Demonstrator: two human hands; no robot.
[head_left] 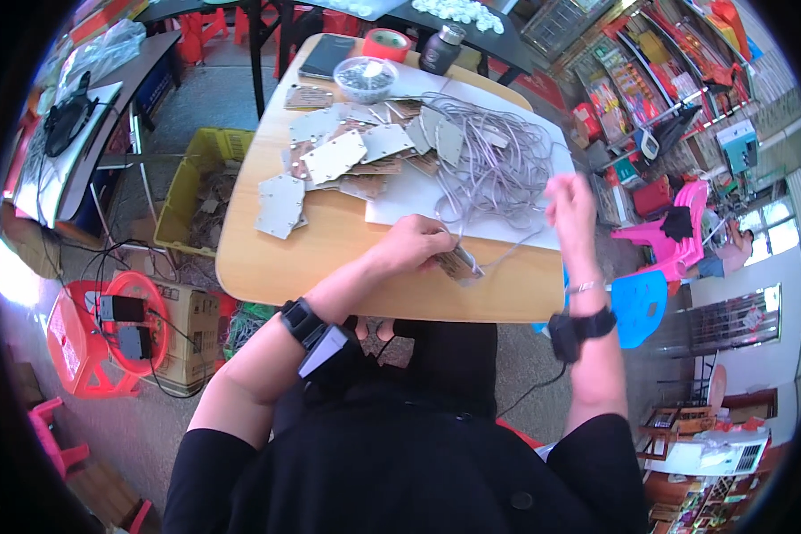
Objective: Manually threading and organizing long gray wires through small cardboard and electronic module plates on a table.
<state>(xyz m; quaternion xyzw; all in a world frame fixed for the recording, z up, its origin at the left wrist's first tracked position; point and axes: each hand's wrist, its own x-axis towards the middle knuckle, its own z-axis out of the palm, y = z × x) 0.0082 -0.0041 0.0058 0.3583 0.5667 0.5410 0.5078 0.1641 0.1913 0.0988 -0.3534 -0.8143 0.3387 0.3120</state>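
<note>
From where I stand, the L hand [414, 245] is closed on a small brown piece [458, 265], thumb and fingers pinching its upper end over the near part of the table [329, 276]. A thin grey cord [512, 246] runs from near the piece's lower end up toward the R side. The R hand [571, 205] is up off the tabletop, by the R edge of the white sheet [405, 212], fingers curled.

To do this bit well, imo: pinch the piece by its edges w/ the L hand, low over the wood, so it can't twist. Draw the cord gently w/ the R, b/c the grey cord heap [498, 147] is loopy and a hard tug could snag it. Best to hold clear of the loose pale boards [334, 156] too, L of the heap.

Hard to see: R fingers are motion-blurred, so can't tell if they've got the cord or nothing. The L fingers hide the piece's top end. Its lower end is a shiny smudge, poss. a clear wrap or just glare.
</note>
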